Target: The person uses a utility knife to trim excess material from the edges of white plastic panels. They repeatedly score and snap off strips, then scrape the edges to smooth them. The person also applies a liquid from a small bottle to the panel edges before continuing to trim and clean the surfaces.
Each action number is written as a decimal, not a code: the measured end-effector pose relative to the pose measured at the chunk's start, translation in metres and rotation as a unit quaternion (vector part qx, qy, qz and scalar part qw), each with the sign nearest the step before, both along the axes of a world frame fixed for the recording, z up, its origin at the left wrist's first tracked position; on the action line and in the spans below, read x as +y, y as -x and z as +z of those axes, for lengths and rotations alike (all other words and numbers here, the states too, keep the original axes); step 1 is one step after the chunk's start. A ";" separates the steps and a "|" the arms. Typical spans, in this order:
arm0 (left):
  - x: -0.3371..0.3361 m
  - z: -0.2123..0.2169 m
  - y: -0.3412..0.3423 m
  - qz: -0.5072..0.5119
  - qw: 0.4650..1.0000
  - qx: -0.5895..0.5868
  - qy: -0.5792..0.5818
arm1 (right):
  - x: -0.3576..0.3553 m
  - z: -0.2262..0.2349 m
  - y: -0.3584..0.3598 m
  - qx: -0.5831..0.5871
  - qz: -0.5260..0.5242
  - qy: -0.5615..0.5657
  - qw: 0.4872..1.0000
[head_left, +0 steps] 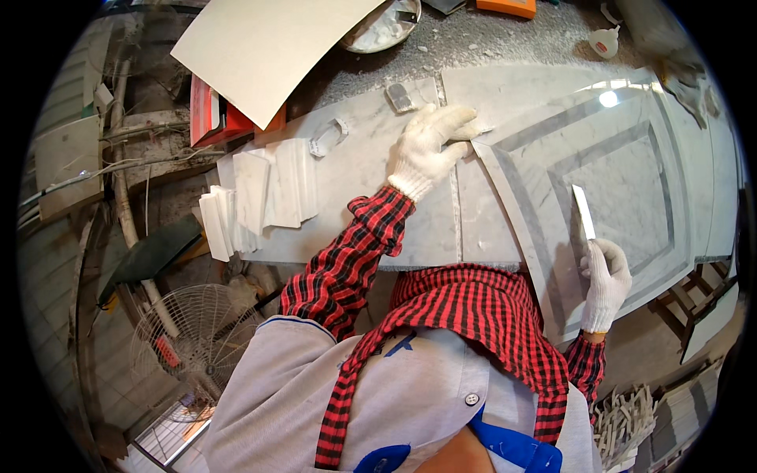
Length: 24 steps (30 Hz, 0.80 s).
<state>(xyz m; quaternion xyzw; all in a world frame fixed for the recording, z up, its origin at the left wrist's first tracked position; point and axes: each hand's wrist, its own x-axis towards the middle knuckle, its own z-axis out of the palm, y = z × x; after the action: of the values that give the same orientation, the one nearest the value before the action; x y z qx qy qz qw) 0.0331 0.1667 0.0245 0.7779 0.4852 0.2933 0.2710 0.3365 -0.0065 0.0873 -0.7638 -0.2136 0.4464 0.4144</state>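
Two gloved hands: left hand and right hand, both in white knit, set well apart.
Left hand state: fingers bent together, fingertips at the near-left corner region of the inlaid panel; impossible to tell pinching from merely resting.
Right hand state: thumb and fingers pinched around the lower end of a thin white strip.
Thin white strip: tilted, upper end pointing away from the body, positioned over the panel face; contact with the face not discernible.
Inlaid panel: pale marble with dark grey bands, lying on the right part of the tabletop, near portion extending past the front edge.
Sleeves: red and black check, matching the apron.
Left of left hand: small pale frame-like piece, then upright-edged white slabs grouped near the tabletop's left end.
Beyond left hand: small grey block on the marble surface.
Far side: dish of white lumps, grey grit, small white container.
Far left: cream sheet partly over a red box.
Lower left: wire-guard fan, below tabletop level.
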 end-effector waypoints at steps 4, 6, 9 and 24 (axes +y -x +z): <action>-0.001 0.000 -0.003 0.009 1.000 -0.003 0.004 | 0.019 0.008 -0.002 -0.116 0.055 -0.026 0.991; -0.001 -0.001 -0.002 0.011 1.000 -0.009 0.011 | 0.030 0.017 -0.009 -0.156 0.118 0.009 0.981; 0.000 0.002 -0.001 0.001 1.000 -0.013 0.016 | 0.048 0.022 -0.023 -0.135 0.151 0.030 0.979; 0.005 0.000 0.006 -0.016 1.000 -0.010 -0.013 | 0.327 -0.015 0.163 -0.277 0.402 -0.206 0.848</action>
<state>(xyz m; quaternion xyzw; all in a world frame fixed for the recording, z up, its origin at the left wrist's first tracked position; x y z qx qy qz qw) 0.0276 0.1717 0.0241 0.7858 0.4663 0.3033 0.2704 0.1733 0.3203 0.0725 -0.6001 -0.6950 0.2893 0.2705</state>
